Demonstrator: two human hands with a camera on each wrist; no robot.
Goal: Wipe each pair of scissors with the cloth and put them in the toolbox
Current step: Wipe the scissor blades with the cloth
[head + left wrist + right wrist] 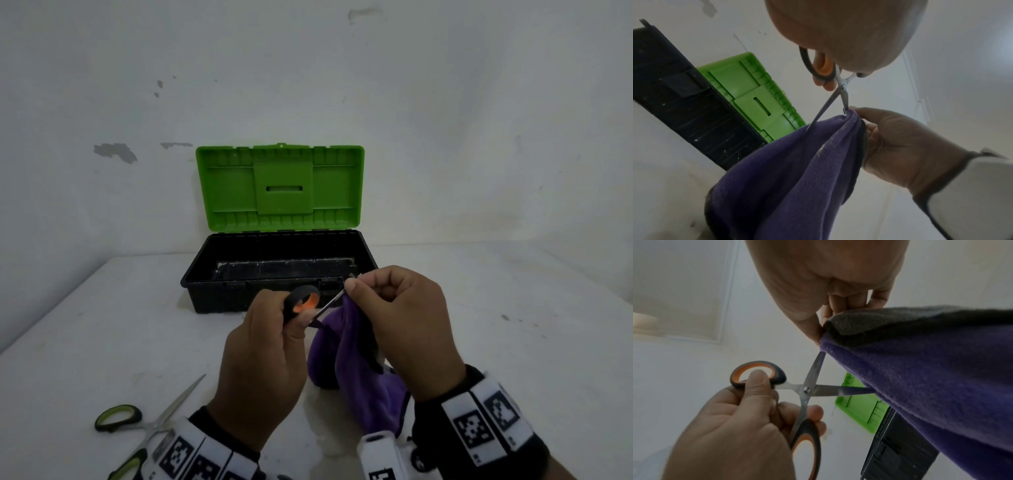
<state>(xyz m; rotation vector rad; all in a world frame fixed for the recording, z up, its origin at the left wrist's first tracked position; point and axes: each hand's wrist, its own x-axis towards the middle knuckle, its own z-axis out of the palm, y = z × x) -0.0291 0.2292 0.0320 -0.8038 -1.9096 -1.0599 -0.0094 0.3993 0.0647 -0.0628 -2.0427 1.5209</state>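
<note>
Keep left hand (pixel 263 356) gripping the orange-handled scissors (pixel 805 391) with blades spread, draw right hand (pixel 404 329), pinching the purple cloth (pixel 356 356) round one blade, tipward toward 12 o'clock, then repeat before the open toolbox (pixel 274 274) on the table (pixel 102 325).

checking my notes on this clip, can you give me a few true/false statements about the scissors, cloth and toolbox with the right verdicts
1. The toolbox lid stands open. True.
2. The left hand holds the green-handled scissors. False: it grips the orange-handled scissors; the green-handled scissors lie on the table.
3. The right hand pinches the purple cloth around one blade. True.
4. The blades of the held scissors are closed together. False: the right wrist view shows them spread apart.
5. A pair of scissors already lies in the toolbox. False: none shows in its visible interior.
</note>
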